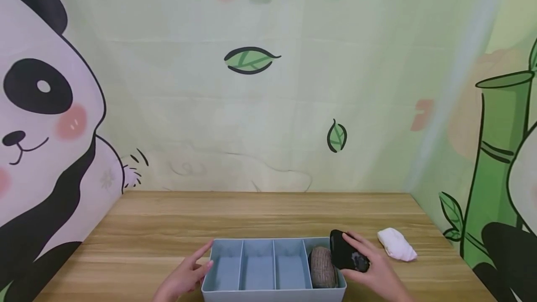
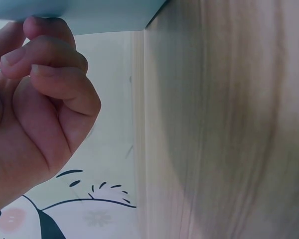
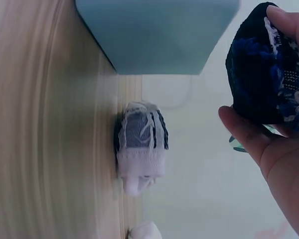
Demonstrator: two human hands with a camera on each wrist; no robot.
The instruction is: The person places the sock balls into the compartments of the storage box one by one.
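A pale blue storage box (image 1: 274,296) with several compartments stands at the table's front. My left hand (image 1: 184,276) is at its left end, thumb at the rim; in the left wrist view, curled fingers (image 2: 55,55) touch the outer wall. My right hand (image 1: 373,264) grips a black rolled pair of socks (image 1: 344,251) above the box's right end. Blue and white patterning shows on these black socks (image 3: 261,74) in the right wrist view. A brown-grey rolled pair of socks (image 1: 324,268) lies in the rightmost compartment, partly covered by the black pair.
A white bundle (image 1: 397,244) lies right of the box on the wooden table (image 1: 268,213). In the right wrist view, a grey and white sock bundle (image 3: 142,144) sits beyond the box, with part of another white bundle (image 3: 145,231). A printed cloth backdrop (image 1: 268,120) rises behind the table.
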